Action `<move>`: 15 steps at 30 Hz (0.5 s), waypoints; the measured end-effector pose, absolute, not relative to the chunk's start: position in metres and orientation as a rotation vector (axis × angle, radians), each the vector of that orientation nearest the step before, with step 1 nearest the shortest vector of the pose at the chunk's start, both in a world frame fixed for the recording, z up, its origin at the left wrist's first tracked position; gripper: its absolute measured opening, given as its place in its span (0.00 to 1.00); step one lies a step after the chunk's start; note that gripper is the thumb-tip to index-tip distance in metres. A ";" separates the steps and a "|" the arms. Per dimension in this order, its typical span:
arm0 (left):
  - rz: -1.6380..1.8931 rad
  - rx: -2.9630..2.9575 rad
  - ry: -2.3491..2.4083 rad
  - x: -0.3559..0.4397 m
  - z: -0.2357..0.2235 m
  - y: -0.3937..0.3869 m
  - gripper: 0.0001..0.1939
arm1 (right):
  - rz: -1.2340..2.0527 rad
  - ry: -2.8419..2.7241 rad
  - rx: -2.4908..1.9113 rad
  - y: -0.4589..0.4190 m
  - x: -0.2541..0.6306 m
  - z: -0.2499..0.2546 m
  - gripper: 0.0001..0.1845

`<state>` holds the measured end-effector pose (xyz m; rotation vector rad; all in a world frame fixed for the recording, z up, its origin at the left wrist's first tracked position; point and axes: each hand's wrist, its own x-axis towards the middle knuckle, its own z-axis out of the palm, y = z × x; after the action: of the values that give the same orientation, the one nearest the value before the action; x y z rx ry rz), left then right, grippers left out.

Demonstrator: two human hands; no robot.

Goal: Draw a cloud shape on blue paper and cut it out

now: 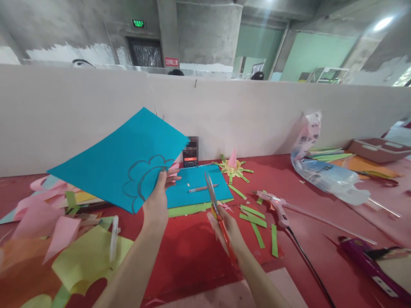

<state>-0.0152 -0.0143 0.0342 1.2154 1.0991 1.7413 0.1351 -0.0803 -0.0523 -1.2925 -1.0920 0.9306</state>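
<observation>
One blue sheet (118, 149), bearing a drawn scalloped outline, is raised above the counter (272, 175), left of centre. Left hand (157, 199): fingers pinched on the sheet's lower right part. Right hand (230, 224): fingers closed around scissors (221, 220), blades pointing away, apart from the sheet. Left of the blades, a pen (201, 188) lies on blue paper (180, 196). Green strips (274, 240) and a glue gun (280, 209) lie to the right.
</observation>
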 end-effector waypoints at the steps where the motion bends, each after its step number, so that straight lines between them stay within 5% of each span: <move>1: 1.746 1.190 1.101 -0.015 0.034 -0.014 0.15 | 0.935 -1.102 -1.289 -0.081 0.135 -0.052 0.20; 15: 1.557 1.335 1.090 -0.008 0.031 -0.018 0.16 | 1.113 -1.117 -1.117 -0.089 0.135 -0.042 0.21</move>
<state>-0.0081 -0.0179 0.0310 1.3354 1.0895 1.5569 0.1353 -0.0894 -0.0420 -1.1171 -1.1172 1.1134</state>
